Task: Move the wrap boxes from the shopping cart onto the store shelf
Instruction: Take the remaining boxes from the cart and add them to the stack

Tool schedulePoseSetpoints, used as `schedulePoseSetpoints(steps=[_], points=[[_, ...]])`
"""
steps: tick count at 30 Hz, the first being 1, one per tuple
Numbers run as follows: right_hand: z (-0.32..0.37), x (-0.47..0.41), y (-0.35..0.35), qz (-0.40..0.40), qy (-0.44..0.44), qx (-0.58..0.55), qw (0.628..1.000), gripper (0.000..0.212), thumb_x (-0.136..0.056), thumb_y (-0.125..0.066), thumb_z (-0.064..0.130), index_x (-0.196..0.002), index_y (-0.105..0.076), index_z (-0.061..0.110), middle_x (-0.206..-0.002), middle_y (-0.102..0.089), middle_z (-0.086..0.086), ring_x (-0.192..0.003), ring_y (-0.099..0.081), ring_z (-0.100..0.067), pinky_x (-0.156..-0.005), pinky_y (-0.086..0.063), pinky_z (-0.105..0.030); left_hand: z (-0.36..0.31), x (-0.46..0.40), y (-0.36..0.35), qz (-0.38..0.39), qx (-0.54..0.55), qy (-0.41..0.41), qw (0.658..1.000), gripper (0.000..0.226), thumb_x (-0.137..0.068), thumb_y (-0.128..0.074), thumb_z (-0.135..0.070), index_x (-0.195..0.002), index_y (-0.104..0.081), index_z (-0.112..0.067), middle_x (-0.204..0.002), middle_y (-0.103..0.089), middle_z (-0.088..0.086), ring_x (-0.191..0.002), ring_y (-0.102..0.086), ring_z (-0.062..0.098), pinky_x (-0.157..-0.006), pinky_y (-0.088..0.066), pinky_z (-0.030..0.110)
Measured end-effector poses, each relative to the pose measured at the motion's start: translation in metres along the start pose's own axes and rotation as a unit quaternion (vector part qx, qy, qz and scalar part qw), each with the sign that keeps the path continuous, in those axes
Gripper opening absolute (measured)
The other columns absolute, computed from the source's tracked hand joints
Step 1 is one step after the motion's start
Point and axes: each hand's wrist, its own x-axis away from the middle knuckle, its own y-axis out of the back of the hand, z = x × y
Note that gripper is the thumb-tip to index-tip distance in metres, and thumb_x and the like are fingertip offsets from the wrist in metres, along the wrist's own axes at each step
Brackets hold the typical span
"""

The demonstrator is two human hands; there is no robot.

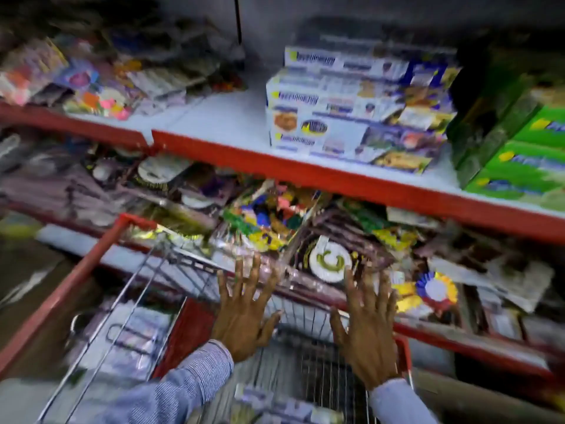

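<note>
Wrap boxes [354, 108] shelved; both hands splayed, empty

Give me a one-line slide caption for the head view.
Both hands, left and right, empty and spread over the red wire cart; white-and-blue wrap boxes stacked on the shelf above.

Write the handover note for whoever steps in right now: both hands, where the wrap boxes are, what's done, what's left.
Left hand: open, fingers spread, holding nothing, above the shopping cart.
Right hand: open and empty, over the cart's far end.
Done: a stack of white-and-blue wrap boxes sits on the upper shelf, beside green boxes.
Left: what look like more boxes lie low in the cart, blurred; count unclear. Bare shelf space lies left of the stack.
</note>
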Motion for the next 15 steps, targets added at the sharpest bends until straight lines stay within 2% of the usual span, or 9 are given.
schedulePoseSetpoints(steps=[2,4,5,7,11,13,15], points=[[-0.005,0.028,-0.045,0.062,0.000,0.018,0.998,0.069,-0.090,-0.042,0.047,-0.153,-0.019,0.028,-0.161,-0.022,-0.015,-0.148,-0.008,-0.044,-0.117,-0.016,-0.064,0.008,0.038,-0.038,0.045,-0.007,0.018,0.999,0.075,-0.090,-0.048,-0.054,-0.154,-0.020,-0.025,-0.163,-0.010,0.019,-0.149,0.004,0.044,-0.111,-0.007,0.072],[-0.009,0.064,-0.086,0.145,0.000,0.002,0.989,0.072,-0.091,-0.045,0.046,-0.153,-0.013,0.030,-0.163,-0.011,-0.012,-0.149,0.000,-0.043,-0.117,-0.012,-0.065,0.013,0.087,-0.077,0.105,0.010,0.035,0.994,0.072,-0.093,-0.037,-0.058,-0.154,-0.020,-0.024,-0.162,-0.015,0.020,-0.149,0.002,0.043,-0.113,0.000,0.069],[-0.011,0.079,-0.104,0.185,0.001,-0.003,0.983,0.072,-0.091,-0.042,0.046,-0.154,-0.010,0.031,-0.164,-0.005,-0.010,-0.150,0.004,-0.041,-0.117,-0.008,-0.065,0.016,0.108,-0.094,0.134,0.015,0.037,0.990,0.072,-0.094,-0.034,-0.060,-0.155,-0.019,-0.025,-0.162,-0.015,0.020,-0.149,0.000,0.043,-0.113,0.001,0.069],[-0.014,0.103,-0.148,0.250,0.007,0.001,0.968,0.069,-0.091,-0.035,0.045,-0.153,-0.010,0.030,-0.164,-0.006,-0.007,-0.150,0.003,-0.039,-0.118,-0.007,-0.063,0.022,0.131,-0.125,0.184,0.021,0.038,0.982,0.075,-0.093,-0.032,-0.065,-0.155,-0.016,-0.027,-0.163,-0.012,0.019,-0.149,-0.001,0.043,-0.112,0.003,0.068],[-0.019,0.132,-0.208,0.376,-0.001,0.000,0.926,0.075,-0.093,-0.048,0.038,-0.153,-0.005,0.031,-0.165,-0.005,-0.004,-0.151,-0.001,-0.034,-0.120,-0.009,-0.059,0.030,0.168,-0.173,0.269,0.015,0.010,0.963,0.075,-0.093,-0.034,-0.061,-0.155,-0.013,-0.024,-0.161,-0.018,0.023,-0.146,-0.002,0.047,-0.107,-0.005,0.073],[-0.022,0.143,-0.244,0.441,0.007,0.007,0.898,0.073,-0.095,-0.049,0.036,-0.153,-0.005,0.029,-0.165,-0.007,-0.003,-0.151,-0.005,-0.030,-0.121,-0.011,-0.055,0.036,0.182,-0.195,0.320,0.011,-0.018,0.947,0.075,-0.091,-0.034,-0.055,-0.155,-0.013,-0.022,-0.159,-0.020,0.025,-0.145,-0.008,0.053,-0.103,-0.009,0.076],[-0.024,0.147,-0.271,0.494,0.012,0.019,0.869,0.073,-0.096,-0.048,0.037,-0.154,-0.004,0.028,-0.165,-0.007,-0.002,-0.151,-0.008,-0.028,-0.121,-0.015,-0.052,0.038,0.190,-0.209,0.338,0.006,-0.034,0.941,0.076,-0.088,-0.038,-0.050,-0.155,-0.017,-0.020,-0.159,-0.022,0.025,-0.142,-0.015,0.057,-0.102,-0.009,0.075]])
